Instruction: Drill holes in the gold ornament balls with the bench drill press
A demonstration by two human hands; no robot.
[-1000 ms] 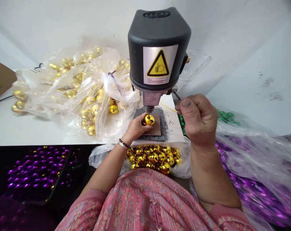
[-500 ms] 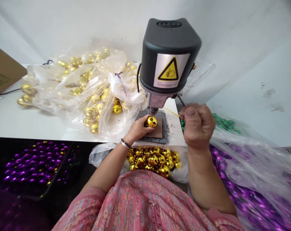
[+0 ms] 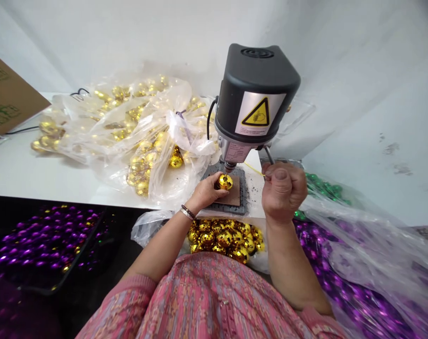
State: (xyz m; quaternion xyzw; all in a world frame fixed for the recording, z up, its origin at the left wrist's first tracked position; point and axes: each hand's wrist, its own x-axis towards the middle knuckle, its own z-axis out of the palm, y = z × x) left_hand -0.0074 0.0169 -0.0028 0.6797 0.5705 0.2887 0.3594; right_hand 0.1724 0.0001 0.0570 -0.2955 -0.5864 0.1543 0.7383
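Observation:
My left hand (image 3: 207,190) pinches a shiny gold mirrored ball (image 3: 225,181) between thumb and fingers. The ball rests over a brown board (image 3: 231,195) on the drill press's dark base plate (image 3: 242,207). Directly above the ball is the chuck (image 3: 230,166) of a black drill press (image 3: 259,84); whether the bit touches the ball, I cannot tell. On the right, my right hand (image 3: 283,190) is closed around the end of the metal feed lever (image 3: 269,154). A thin yellow strand (image 3: 253,168) runs from near the press to that hand's fingertips.
Clear plastic bags (image 3: 111,141) of gold balls cover the white table (image 3: 76,181). More gold balls (image 3: 224,238) sit in a bag before my lap. Purple balls (image 3: 47,240) lie lower left, bagged purple ones (image 3: 341,282) and green ones (image 3: 323,186) at right. A cardboard box (image 3: 12,99) stands far left.
My right hand has moved left, closer to the press, with the lever. My left hand still holds the gold ball under the chuck. The whole view has shifted slightly.

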